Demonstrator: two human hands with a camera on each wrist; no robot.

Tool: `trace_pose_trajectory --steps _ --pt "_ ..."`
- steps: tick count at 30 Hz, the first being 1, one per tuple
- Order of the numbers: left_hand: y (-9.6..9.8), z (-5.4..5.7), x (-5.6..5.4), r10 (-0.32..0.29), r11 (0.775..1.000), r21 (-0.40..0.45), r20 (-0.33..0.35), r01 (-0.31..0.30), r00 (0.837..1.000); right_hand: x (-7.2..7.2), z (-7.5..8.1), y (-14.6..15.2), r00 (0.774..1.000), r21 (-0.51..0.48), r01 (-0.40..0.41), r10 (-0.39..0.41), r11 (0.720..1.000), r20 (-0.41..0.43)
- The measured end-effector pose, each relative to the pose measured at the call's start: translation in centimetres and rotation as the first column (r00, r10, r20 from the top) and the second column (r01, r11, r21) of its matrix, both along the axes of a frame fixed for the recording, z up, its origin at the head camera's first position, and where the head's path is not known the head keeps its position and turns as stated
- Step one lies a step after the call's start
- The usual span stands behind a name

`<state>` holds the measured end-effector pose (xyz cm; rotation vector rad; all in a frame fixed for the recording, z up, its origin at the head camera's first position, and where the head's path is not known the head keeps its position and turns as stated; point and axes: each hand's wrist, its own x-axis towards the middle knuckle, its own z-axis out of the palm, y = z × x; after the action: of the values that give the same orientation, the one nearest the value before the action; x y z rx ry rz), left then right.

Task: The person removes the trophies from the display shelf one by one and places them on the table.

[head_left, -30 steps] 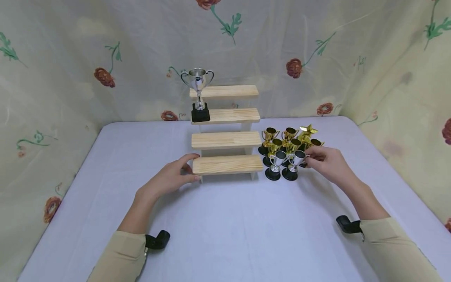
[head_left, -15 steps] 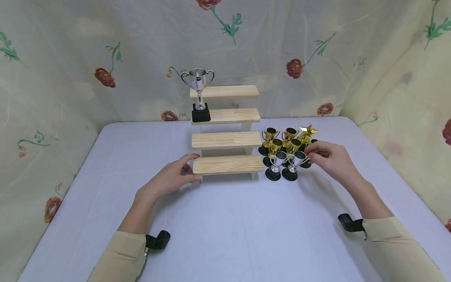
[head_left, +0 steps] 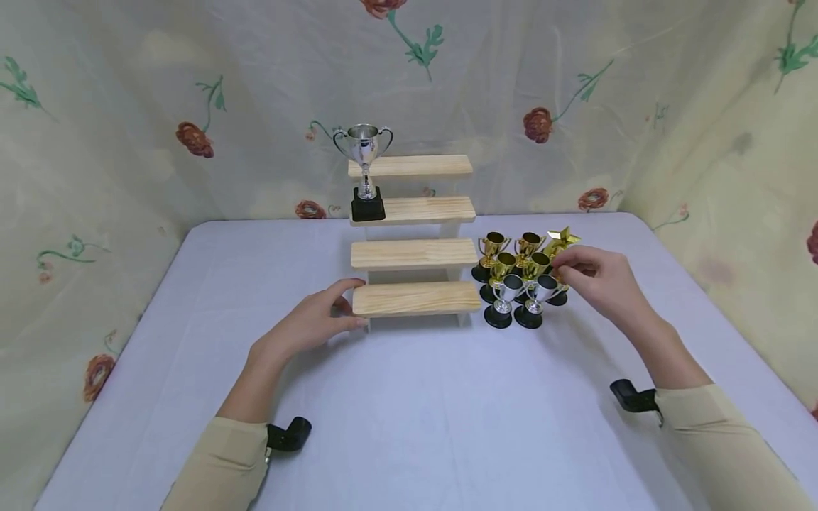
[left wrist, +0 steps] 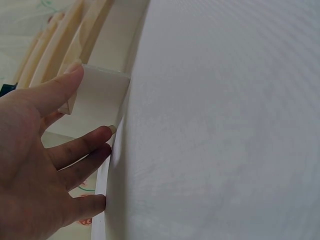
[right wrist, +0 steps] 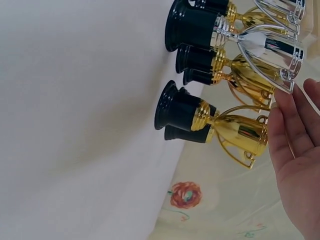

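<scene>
A wooden tiered display stand (head_left: 415, 299) is at the middle of the table. My left hand (head_left: 312, 317) grips the left end of its lowest step, thumb in front and index finger behind; in the left wrist view the other fingers (left wrist: 82, 147) are spread beside it. On the second-highest step, at its left, stands a large silver trophy cup (head_left: 365, 152) with a black base. My right hand (head_left: 597, 278) pinches a small gold trophy cup (right wrist: 240, 132) near its rim; in the head view the hand hides most of that cup. Two small silver trophy cups (head_left: 535, 298) stand just left of it.
Several other gold trophy cups (head_left: 503, 268) stand close together right of the stand, with a gold star trophy (head_left: 561, 240) behind them. A white cloth covers the table (head_left: 409, 419). Flowered curtains (head_left: 268, 106) hang behind and at the sides.
My right hand has moved slightly up, from beside the right silver cup onto the small gold cup, which it now covers. The left hand has stayed on the stand.
</scene>
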<state>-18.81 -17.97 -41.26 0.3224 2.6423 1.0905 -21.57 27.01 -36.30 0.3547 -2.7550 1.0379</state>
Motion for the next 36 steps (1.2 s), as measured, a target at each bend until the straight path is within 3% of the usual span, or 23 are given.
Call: trace_pose_trajectory --steps 7,15,22,36 --pt "0.1 0.0 0.0 0.003 1.000 0.003 0.001 -0.003 1.000 -0.1 0.9 -1.0 0.999 -0.007 0.017 -0.017 1.000 -0.048" --pt "0.2 0.0 -0.1 0.013 1.000 -0.010 0.003 -0.013 1.000 -0.6 2.3 -1.4 0.993 -0.035 -0.024 0.020 0.999 -0.114" --pt "0.1 -0.2 -0.1 0.014 1.000 -0.011 0.003 -0.014 1.000 -0.7 3.3 -2.6 0.992 0.016 -0.031 0.033 0.999 -0.119" --pt "-0.1 -0.2 -0.1 -0.001 1.000 0.012 -0.006 0.001 1.000 -1.1 4.4 -5.3 0.986 -0.014 -0.102 0.099 0.995 -0.137"
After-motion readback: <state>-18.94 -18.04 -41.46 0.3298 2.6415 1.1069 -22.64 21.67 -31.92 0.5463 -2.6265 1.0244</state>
